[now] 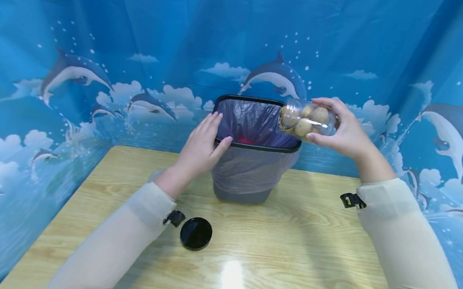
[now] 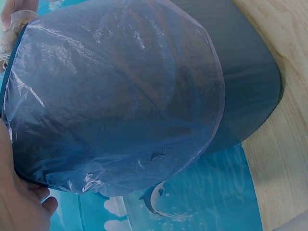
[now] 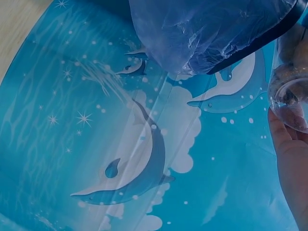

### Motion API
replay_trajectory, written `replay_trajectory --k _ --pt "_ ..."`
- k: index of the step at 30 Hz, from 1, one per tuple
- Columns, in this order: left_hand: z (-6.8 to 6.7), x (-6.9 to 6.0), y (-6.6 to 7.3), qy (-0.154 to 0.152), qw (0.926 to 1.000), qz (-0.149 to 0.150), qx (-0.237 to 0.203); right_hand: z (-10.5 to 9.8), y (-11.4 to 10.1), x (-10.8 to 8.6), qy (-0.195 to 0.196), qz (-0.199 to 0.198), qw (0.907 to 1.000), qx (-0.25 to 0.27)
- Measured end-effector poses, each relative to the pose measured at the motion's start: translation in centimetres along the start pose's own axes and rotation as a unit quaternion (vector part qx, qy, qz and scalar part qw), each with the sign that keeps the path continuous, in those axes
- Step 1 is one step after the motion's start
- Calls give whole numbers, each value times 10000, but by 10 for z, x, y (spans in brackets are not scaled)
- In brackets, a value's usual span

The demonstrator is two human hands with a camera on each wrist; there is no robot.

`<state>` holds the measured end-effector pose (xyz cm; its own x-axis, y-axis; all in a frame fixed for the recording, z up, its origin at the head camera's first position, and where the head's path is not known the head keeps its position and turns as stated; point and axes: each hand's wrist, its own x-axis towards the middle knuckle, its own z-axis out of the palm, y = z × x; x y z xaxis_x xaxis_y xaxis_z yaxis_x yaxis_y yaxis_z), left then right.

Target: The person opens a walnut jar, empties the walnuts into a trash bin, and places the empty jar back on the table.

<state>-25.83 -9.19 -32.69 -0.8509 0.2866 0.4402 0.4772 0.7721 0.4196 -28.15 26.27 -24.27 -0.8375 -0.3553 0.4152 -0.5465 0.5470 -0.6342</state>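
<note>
A clear jar (image 1: pixel 314 118) lies tilted on its side over the right part of the bin's rim, its mouth to the left. Inside it are several round tan pieces (image 1: pixel 303 127) that look like small potatoes. My right hand (image 1: pixel 344 131) grips the jar near its base, also seen at the right wrist view's edge. A grey trash bin (image 1: pixel 240 197) with a translucent bag (image 1: pixel 250 169) folded over its black rim stands upright. My left hand (image 1: pixel 202 146) holds the rim's left front corner; in the left wrist view, its fingers (image 2: pixel 49 204) bend over the bin's edge.
A round black lid (image 1: pixel 196 233) rests on the wooden table (image 1: pixel 287 259) near my left sleeve. Something clear, partly hidden by the left wrist, stands behind it. A blue dolphin-print curtain (image 1: pixel 183 30) hangs behind and along both sides of the table.
</note>
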Motion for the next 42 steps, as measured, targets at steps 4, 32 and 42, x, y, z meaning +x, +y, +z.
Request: replay_trajectory --k 4,32,42 --pt "1 0 -1 12 10000 14 9 -1 -1 2 -77 36 10000 -29" --pt "2 0 -2 28 10000 44 21 -10 -12 9 -563 -19 9974 -456" --pt "2 0 -2 39 10000 42 -9 -10 -14 12 -665 -136 9960 -581"
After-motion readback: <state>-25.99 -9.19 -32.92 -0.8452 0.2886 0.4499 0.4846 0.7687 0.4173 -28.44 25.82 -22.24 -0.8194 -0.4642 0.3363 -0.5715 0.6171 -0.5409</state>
